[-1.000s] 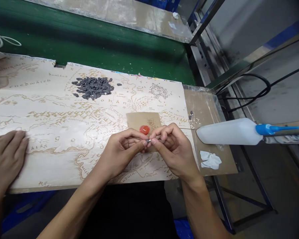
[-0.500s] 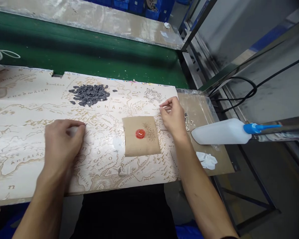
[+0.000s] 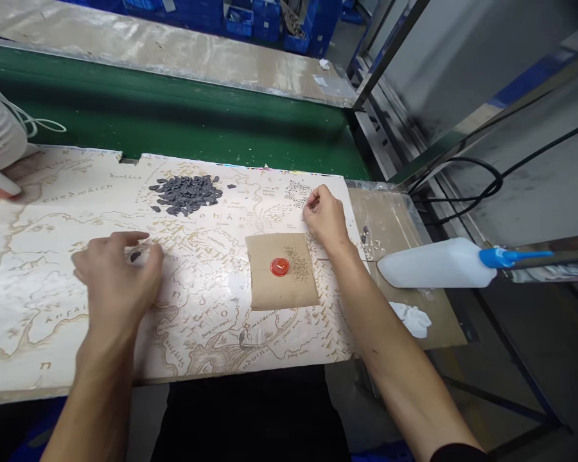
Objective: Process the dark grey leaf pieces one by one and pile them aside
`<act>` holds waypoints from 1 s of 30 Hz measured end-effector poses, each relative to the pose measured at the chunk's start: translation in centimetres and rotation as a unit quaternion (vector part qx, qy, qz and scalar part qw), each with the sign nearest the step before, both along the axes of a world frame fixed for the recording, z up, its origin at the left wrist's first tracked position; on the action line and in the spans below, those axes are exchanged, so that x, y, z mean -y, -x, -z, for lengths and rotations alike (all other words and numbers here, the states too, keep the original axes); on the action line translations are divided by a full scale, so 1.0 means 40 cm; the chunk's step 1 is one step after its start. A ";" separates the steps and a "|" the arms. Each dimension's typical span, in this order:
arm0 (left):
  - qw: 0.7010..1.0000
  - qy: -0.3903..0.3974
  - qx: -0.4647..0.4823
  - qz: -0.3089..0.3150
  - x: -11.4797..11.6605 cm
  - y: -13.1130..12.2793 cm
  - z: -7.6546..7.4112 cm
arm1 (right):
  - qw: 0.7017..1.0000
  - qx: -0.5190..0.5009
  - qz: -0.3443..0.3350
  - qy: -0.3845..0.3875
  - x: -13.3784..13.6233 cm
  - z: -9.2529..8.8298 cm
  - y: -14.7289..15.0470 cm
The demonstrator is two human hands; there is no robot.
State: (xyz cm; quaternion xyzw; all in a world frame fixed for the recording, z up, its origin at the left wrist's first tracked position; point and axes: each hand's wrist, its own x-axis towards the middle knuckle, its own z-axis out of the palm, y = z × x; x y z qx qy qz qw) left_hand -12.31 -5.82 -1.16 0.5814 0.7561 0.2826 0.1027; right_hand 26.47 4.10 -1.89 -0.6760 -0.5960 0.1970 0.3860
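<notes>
Head view. I am watching the left hand (image 3: 118,282) hovering over the map board (image 3: 52,308) that is lying on the worktop (image 3: 404,218). Its fingers are curling loosely, not closing. Half a second ago this hand was pressing flat on the board. Now it is arching up, and a single dark chip (image 3: 135,256) is showing between thumb and forefinger. I cannot tell whether the fingers are touching it.

The right hand (image 3: 324,218) is resting at the far right of the board with its fingertips drawn together in a pinch. I cannot tell what, if anything, is sitting between them. It is now lying closer to the heap of pale bits (image 3: 298,191) than it was half a second ago, just beside it.

One second ago both hands were meeting above the red disc (image 3: 279,266). They are now lying well apart, and the disc is sitting uncovered on the brown card (image 3: 282,282) between them. The pile of dark chips (image 3: 187,192) is lying beyond the left hand, and the white bottle (image 3: 436,263) is lying on its side to the right of the board.
</notes>
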 end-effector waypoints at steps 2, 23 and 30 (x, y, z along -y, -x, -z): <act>0.999 -0.004 0.028 0.032 -0.005 -0.073 -0.024 | 1.000 -0.030 -0.008 0.001 -0.001 -0.004 0.004; 0.722 0.143 0.627 0.258 0.040 -0.389 -0.087 | 0.901 -0.407 -0.120 -0.089 0.338 -0.081 0.178; 0.709 0.213 0.598 0.308 0.031 -0.348 -0.075 | 0.879 -0.432 -0.200 -0.034 0.352 -0.095 0.139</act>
